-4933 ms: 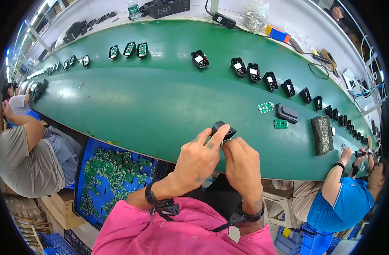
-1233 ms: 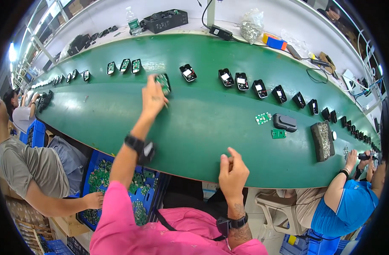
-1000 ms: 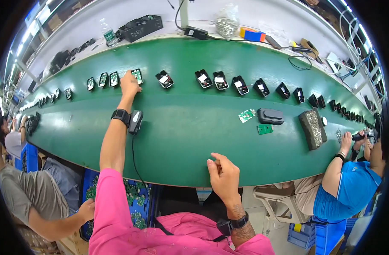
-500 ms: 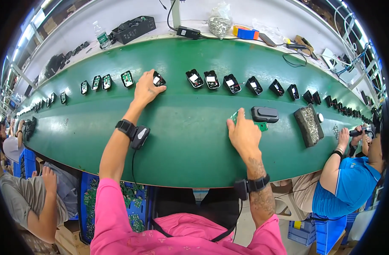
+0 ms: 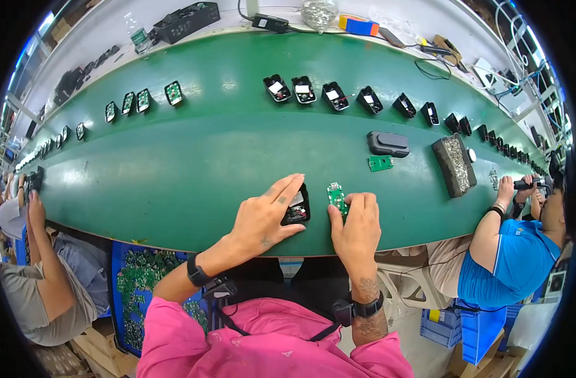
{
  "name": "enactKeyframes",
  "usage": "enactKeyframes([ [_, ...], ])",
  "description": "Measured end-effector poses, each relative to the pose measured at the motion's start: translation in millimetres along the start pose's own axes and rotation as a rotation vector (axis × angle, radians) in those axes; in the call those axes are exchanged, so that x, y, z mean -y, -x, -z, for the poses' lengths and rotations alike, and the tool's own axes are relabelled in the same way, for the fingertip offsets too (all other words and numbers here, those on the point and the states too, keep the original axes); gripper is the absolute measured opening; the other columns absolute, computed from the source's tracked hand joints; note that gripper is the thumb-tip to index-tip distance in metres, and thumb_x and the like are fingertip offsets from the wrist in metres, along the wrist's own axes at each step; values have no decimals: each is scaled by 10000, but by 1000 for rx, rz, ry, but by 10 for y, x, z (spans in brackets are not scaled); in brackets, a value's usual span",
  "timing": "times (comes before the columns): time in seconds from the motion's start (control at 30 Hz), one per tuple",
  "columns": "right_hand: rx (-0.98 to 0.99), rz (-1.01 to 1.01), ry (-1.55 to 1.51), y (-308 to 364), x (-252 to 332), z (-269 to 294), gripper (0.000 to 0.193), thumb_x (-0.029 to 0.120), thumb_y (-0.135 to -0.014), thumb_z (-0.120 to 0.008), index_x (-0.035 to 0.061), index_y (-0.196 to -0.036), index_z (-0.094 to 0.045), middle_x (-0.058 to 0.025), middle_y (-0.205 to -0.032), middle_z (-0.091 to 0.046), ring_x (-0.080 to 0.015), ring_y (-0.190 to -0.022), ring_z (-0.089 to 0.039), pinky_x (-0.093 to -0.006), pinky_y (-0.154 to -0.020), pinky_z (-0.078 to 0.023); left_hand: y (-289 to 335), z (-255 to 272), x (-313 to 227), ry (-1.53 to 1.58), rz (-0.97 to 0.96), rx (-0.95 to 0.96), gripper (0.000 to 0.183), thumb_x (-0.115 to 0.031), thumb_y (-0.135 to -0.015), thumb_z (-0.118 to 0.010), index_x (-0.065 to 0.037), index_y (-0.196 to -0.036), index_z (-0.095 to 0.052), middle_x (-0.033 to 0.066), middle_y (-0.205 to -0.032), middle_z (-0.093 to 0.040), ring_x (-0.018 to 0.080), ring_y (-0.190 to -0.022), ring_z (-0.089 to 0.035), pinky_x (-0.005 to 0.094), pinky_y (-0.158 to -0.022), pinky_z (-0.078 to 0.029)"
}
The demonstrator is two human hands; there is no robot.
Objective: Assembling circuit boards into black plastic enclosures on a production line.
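Near the front edge of the green bench, my left hand point(image 5: 263, 216) grips a small black plastic housing point(image 5: 296, 212), fingers over its far side and thumb at its near side. Inside the housing show a white patch and some small wiring. Just to the right, my right hand point(image 5: 357, 228) pinches a green circuit board point(image 5: 336, 196) between thumb and fingers, held upright beside the housing and apart from it. Farther off lie another green circuit board point(image 5: 381, 164) and a closed dark grey case point(image 5: 389, 144).
Black housings point(image 5: 334, 96) stand in a row along the right; others holding green boards point(image 5: 173, 93) line the left. A dark tray of small metal parts point(image 5: 452, 165) sits at right. A blue bin of boards point(image 5: 137, 277) is at lower left. Co-workers sit on both sides.
My left hand has drawn a black housing from the row back to the bench's front edge. My right hand has moved nearer with a circuit board, leaving another board lying by the grey case.
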State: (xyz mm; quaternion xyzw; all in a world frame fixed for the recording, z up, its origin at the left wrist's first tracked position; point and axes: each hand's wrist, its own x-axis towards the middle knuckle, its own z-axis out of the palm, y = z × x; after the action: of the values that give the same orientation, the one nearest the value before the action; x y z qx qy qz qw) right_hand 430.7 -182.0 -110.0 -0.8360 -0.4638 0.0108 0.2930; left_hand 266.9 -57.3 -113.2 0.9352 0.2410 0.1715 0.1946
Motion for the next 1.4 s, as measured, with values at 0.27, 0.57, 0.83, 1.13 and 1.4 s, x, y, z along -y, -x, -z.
enactKeyframes([
  [0.27, 86, -203, -735, 258, -254, 152, 198, -27, -899, -678, -23, -1037, -536, -74, -859, -657, -96, -624, -607, -226, -519, -470, 451, 83, -365, 389, 146, -332, 717, -238, -807, -829, -55, -1428, -522, 97, -1104, -638, 104, -579, -557, 238, -526, -464],
  [0.57, 363, -215, -1086, 323, -3, 222, 119, 18, -895, -720, -43, -962, -643, -60, -752, -664, -62, -587, -591, -205, -503, -460, 490, -33, -651, 1147, 525, -180, 224, -134, -964, -664, 43, -1090, -718, 32, -795, -690, 35, -581, -539, 204, -500, -424],
  [0.83, 293, -285, -952, -49, 136, 171, 187, 132, -936, -707, -52, -914, -682, -41, -679, -643, -42, -501, -539, -189, -437, -390, 437, -65, -499, 1203, 591, -466, 242, -136, -968, -654, 53, -1116, -678, 36, -788, -653, 30, -569, -521, 187, -497, -405],
  [1.13, 324, -294, -892, 2, -62, 46, 198, 143, -942, -706, -53, -960, -680, -35, -712, -656, -46, -530, -560, -185, -463, -422, 341, -107, -386, 1056, 580, -484, 381, -78, -951, -616, 33, -1311, -563, 119, -1178, -609, 73, -603, -584, 221, -522, -467],
  [1.4, 343, -265, -895, 51, -224, 19, 164, 118, -952, -692, -42, -985, -676, -34, -740, -665, -53, -563, -590, -192, -488, -460, 124, -133, -315, 1067, 418, -246, 572, -34, -881, -655, -13, -1429, -490, 164, -1403, -474, 164, -675, -676, 265, -608, -552],
])
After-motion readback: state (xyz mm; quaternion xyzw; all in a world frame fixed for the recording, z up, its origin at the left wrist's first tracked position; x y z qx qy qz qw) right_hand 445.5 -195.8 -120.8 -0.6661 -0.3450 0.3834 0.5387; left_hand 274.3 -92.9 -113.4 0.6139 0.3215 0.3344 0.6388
